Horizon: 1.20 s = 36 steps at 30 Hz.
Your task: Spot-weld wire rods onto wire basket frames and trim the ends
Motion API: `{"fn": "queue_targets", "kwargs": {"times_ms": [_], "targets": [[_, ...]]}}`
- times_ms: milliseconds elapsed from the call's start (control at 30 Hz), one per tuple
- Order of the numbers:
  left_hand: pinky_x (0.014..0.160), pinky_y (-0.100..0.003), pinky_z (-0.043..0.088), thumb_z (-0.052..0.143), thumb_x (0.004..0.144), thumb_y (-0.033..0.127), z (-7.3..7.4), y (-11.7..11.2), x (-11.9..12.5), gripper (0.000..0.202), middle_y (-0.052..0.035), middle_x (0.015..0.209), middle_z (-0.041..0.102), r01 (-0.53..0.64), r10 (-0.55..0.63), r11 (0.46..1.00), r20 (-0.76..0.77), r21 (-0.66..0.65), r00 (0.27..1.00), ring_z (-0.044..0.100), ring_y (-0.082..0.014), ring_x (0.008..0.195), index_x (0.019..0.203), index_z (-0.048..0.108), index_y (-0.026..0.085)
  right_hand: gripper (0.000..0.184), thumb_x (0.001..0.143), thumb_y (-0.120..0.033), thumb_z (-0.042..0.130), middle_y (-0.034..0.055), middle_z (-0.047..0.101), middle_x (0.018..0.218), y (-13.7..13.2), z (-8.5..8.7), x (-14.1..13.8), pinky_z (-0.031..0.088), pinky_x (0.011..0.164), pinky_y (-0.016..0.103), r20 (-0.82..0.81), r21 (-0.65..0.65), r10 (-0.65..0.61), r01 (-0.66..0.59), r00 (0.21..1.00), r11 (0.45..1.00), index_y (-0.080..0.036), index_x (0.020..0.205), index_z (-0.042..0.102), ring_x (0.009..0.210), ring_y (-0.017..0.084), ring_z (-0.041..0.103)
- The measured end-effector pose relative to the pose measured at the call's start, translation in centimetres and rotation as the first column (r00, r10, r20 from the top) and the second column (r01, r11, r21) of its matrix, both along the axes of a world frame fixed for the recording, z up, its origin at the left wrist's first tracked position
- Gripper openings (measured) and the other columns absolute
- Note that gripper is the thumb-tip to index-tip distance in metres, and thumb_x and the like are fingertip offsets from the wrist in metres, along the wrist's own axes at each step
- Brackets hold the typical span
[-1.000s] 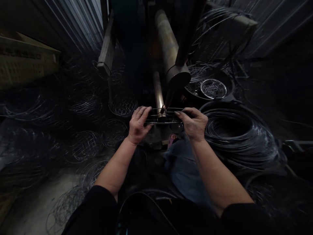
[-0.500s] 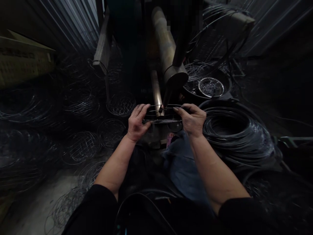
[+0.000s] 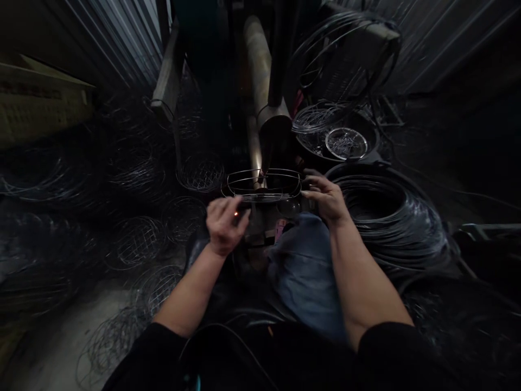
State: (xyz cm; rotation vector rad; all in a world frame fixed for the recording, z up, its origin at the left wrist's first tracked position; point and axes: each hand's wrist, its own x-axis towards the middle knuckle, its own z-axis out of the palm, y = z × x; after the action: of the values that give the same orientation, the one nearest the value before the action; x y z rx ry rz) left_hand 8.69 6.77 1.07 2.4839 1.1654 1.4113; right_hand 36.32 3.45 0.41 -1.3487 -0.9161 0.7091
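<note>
While right hand pinches wire frame, left hand hovers, fingers apart, wire coil murky.

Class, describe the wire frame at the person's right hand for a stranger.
Below the tall tan metal cylinder at centre is an oval frame of thin silver wire, its right end in the grip of the right hand. Unlike the round wire baskets to its left, it is long and shallow.

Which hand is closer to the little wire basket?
Right. The right hand grips the wire basket at its right end; the left hand hangs just below its left end, not touching.
</note>
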Motion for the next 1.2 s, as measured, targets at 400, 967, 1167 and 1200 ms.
{"fn": "queue_targets", "kwargs": {"times_ms": [400,967,1167,1200], "targets": [[0.107,-0.048,0.04,0.068,0.077,0.043,-5.3,-1.4,5.1,0.062,-0.0154,0.132,0.059,0.086,-0.097,0.992,-0.12,-0.092,0.988,0.048,-0.0322,0.128,0.131,0.055,0.015,0.012,0.061,-0.027,0.08,-0.0001,0.062,0.071,-4.4,2.3,-4.1,0.045,0.063,0.028,0.086,0.079,0.04,-0.047,0.995,0.996,-0.021,0.066,0.071,0.07,0.015,0.057],[0.106,-0.041,0.044,0.064,0.083,0.041,-7.5,1.7,4.5,0.058,-0.0139,0.129,0.059,0.176,-0.169,0.984,0.132,-0.037,0.977,0.052,-0.0271,0.126,0.135,0.05,0.019,0.008,0.075,-0.02,0.068,0.0012,0.063,0.072,-1.8,5.5,-10.1,0.049,0.067,0.03,0.367,0.243,-0.243,0.16,0.898,0.957,-0.019,0.067,0.066,0.069,0.015,0.06],[0.105,-0.041,0.045,0.065,0.082,0.039,-7.7,1.9,4.6,0.059,-0.0144,0.128,0.059,0.192,-0.186,0.981,0.17,-0.018,0.968,0.053,-0.0269,0.125,0.135,0.049,0.019,0.008,0.076,-0.021,0.068,0.0015,0.062,0.071,-1.1,5.5,-10.2,0.048,0.066,0.03,0.37,0.25,-0.262,0.176,0.891,0.952,-0.019,0.068,0.067,0.069,0.016,0.059],[0.105,-0.041,0.045,0.066,0.081,0.039,-7.7,1.8,4.6,0.059,-0.0143,0.128,0.06,0.191,-0.183,0.981,0.166,-0.031,0.969,0.053,-0.0268,0.125,0.135,0.05,0.019,0.008,0.077,-0.022,0.068,0.0018,0.063,0.072,-1.1,5.5,-10.1,0.049,0.067,0.03,0.373,0.247,-0.26,0.174,0.891,0.953,-0.019,0.069,0.067,0.07,0.016,0.06]]}}
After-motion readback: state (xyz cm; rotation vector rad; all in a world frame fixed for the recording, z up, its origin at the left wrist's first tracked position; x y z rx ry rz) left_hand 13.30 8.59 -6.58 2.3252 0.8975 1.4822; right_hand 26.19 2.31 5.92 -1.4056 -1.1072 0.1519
